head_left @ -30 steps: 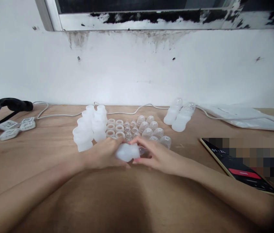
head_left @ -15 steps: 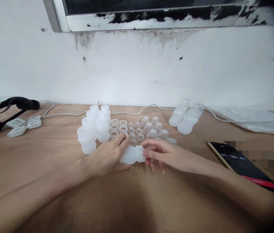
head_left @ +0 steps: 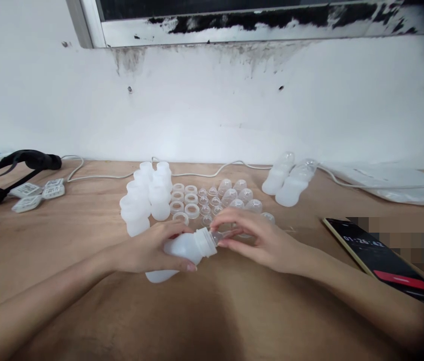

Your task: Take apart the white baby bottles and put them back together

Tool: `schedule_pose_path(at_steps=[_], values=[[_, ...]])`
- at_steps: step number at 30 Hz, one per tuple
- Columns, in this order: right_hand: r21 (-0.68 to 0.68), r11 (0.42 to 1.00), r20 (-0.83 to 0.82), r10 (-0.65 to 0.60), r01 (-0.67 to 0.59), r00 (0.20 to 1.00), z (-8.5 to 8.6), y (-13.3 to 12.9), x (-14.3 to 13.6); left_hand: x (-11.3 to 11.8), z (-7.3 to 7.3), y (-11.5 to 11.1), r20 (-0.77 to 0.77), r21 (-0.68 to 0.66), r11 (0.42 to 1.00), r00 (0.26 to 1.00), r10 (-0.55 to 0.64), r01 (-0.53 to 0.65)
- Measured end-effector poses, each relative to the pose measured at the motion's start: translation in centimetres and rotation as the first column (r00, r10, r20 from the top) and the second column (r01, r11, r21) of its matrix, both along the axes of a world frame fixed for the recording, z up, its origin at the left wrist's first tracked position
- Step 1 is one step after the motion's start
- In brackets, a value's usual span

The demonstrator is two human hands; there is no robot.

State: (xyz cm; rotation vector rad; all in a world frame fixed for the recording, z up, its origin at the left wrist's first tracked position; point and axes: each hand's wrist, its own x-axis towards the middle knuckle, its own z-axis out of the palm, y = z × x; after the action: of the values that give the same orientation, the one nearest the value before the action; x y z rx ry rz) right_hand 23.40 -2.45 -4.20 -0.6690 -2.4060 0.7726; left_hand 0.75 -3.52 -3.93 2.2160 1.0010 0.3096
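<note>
My left hand point(head_left: 148, 249) grips a white plastic bottle point(head_left: 182, 250) lying tilted, its open neck pointing right and slightly up. My right hand point(head_left: 257, 235) pinches a small clear nipple-like piece point(head_left: 222, 235) right at the bottle's mouth. Just behind the hands lie rows of white rings point(head_left: 184, 198), small clear teats point(head_left: 208, 203) and clear dome caps point(head_left: 240, 195). A cluster of upright white bottles point(head_left: 144, 198) stands to the left of them.
Two assembled bottles point(head_left: 287, 180) lie at the back right near a clear plastic bag point(head_left: 385, 183). A phone point(head_left: 381, 258) lies at the right. A black strap point(head_left: 16, 165), small labelled packs point(head_left: 35, 195) and a white cable point(head_left: 204, 173) sit on the wooden table point(head_left: 84, 235).
My left hand has drawn the bottle nearer and tilted its neck up to the right. My right hand has shifted from the bottle's neck and now pinches a small clear piece at the mouth.
</note>
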Motion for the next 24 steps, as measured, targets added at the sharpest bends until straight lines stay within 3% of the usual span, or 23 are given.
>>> schedule_pose_path(at_steps=[3,7,9,12,14,17,19,24], values=[[-0.147,0.985,-0.05,-0.103,0.094,0.993,-0.5,0.2,-0.3,0.2,-0.3,0.3,0.02,0.03,1.0,1.0,0.008,-0.009],[-0.331,0.927,0.051,-0.167,0.175,0.985,-0.7,0.8,-0.3,0.4,-1.0,0.5,-0.018,0.207,0.978,1.0,0.006,-0.002],[-0.326,0.914,0.037,-0.243,0.242,0.969,-0.6,1.3,0.1,0.2,-1.0,0.2,-0.051,0.296,0.955,0.999,0.015,0.001],[-0.174,0.913,-0.004,-0.375,0.369,0.927,-0.4,1.7,1.1,-0.6,-0.7,-0.4,-0.096,0.372,0.926,0.99,0.1,-0.058],[-0.041,0.914,0.046,-0.401,0.403,0.915,-0.4,1.7,1.6,-1.4,-0.3,-0.6,-0.117,0.497,0.861,0.975,0.19,-0.109],[0.122,0.933,0.205,-0.357,0.338,0.911,-0.5,1.3,1.7,-2.5,0.0,-0.3,-0.142,0.746,0.659,0.944,0.299,-0.096],[0.183,0.94,0.279,-0.329,0.287,0.902,-0.7,0.8,1.3,-3.2,0.1,0.2,-0.174,0.833,0.552,0.922,0.347,-0.051],[0.185,0.959,0.341,-0.267,0.214,0.901,-1.1,0.5,0.0,-4.4,0.4,1.3,-0.176,0.871,0.488,0.886,0.429,-0.063]])
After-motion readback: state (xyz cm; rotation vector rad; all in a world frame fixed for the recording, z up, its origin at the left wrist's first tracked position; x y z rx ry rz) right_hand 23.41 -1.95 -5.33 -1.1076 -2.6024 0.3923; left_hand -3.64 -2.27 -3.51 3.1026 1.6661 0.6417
